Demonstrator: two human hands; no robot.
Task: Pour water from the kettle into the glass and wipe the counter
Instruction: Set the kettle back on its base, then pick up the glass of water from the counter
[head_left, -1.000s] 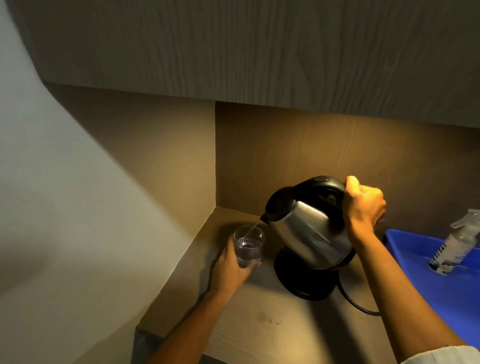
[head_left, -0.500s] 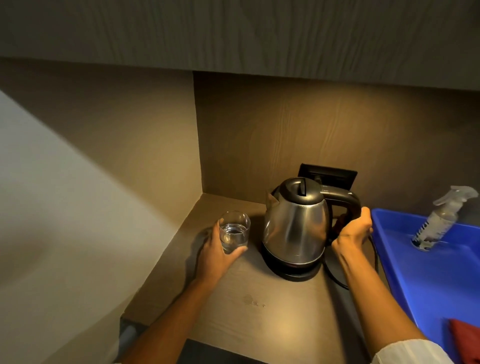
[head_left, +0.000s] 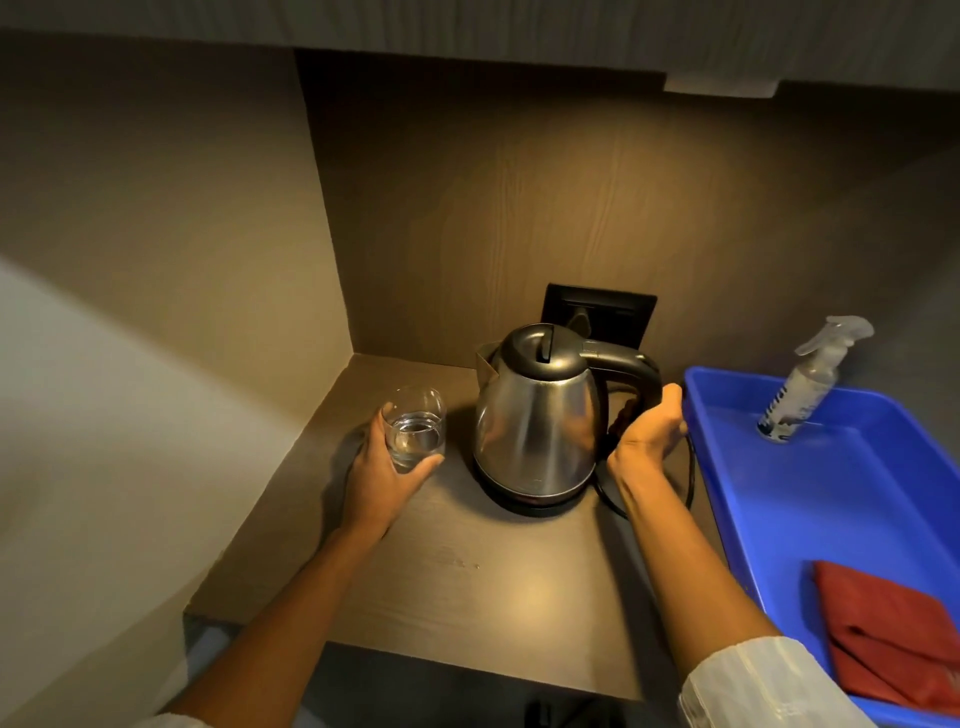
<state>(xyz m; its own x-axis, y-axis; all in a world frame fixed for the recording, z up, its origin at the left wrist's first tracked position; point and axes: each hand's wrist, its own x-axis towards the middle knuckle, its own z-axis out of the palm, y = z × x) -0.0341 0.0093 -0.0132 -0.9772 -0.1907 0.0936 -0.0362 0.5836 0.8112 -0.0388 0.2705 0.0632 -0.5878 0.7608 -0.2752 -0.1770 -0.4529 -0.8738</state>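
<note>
Beside kettle (head_left: 535, 421), blue tray (head_left: 883, 499) holding spray bottle (head_left: 802, 389), red cloth (head_left: 893, 634)

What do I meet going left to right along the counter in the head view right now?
Left hand around the glass → kettle upright on its base → right hand at the kettle handle → blue tray holding the spray bottle and, nearer, the red cloth.

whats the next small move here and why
Probably reach the right hand across to the red cloth in the blue tray: the glass holds water and the kettle stands upright on its base, so wiping the counter remains.
</note>
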